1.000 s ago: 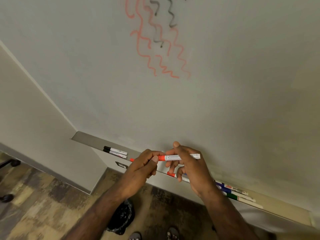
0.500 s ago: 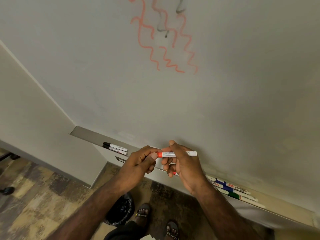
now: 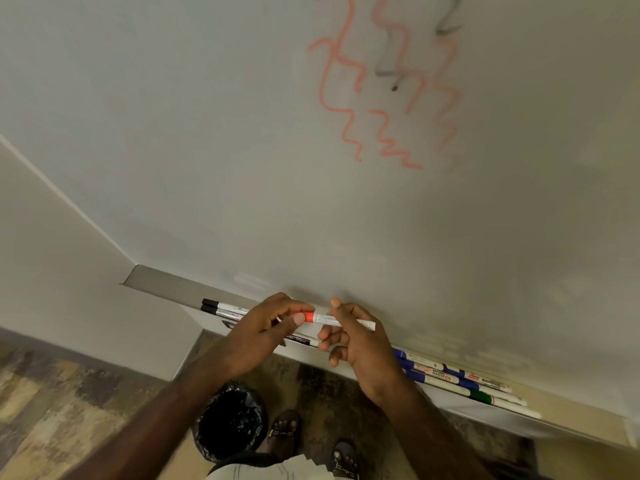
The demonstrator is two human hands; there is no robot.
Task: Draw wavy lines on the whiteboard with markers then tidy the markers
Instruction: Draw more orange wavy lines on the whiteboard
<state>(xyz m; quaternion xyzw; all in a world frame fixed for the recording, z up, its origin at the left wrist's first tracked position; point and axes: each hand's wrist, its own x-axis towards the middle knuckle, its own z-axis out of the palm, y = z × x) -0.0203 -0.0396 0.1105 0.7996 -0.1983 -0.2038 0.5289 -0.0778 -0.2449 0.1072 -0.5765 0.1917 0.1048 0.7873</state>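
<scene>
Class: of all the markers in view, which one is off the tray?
The orange-capped marker, held by the left hand and right hand; all others lie on the tray.

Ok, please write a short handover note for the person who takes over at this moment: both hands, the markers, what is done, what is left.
Left hand: fingers pinch the red cap end of the red marker.
Right hand: holds the white barrel of the same marker, above the tray.
On the tray: two black markers at left, another marker under the hands, blue markers and a green marker at right.
Done: red and black wavy lines on the whiteboard.
Left: probably press the cap tight, lay the red marker on the tray with the others.
</scene>
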